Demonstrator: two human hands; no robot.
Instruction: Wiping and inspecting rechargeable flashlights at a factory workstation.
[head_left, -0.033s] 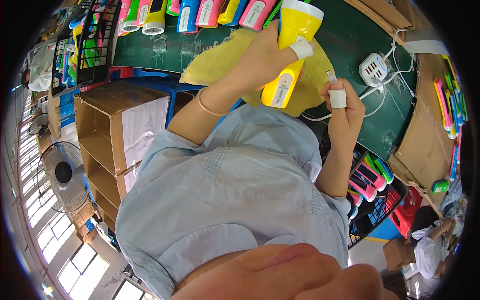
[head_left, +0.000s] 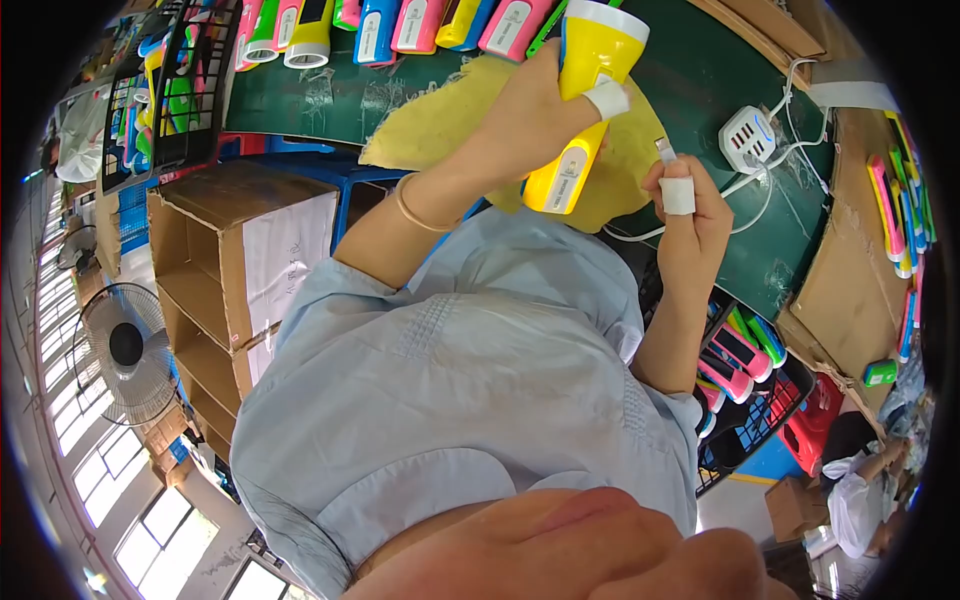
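My left hand (head_left: 525,120), with white tape round its thumb, is wrapped about the body of a yellow flashlight (head_left: 604,48). The flashlight is tilted, its wide white-rimmed head at the far end and a grey label strip on its near end. To the right, my right hand (head_left: 700,222) pinches a small white cable plug (head_left: 665,150) whose metal tip points up; one finger has white tape on it. Plug and flashlight are apart. Under the flashlight lies a yellow cloth (head_left: 430,125) on the green tabletop (head_left: 690,95).
A white multi-port USB charger (head_left: 747,140) with white cables sits at the right. Several colourful flashlights (head_left: 415,28) line the far edge. Black baskets of flashlights stand far left (head_left: 185,120) and near right (head_left: 735,440). A cardboard shelf (head_left: 205,265) is at my left.
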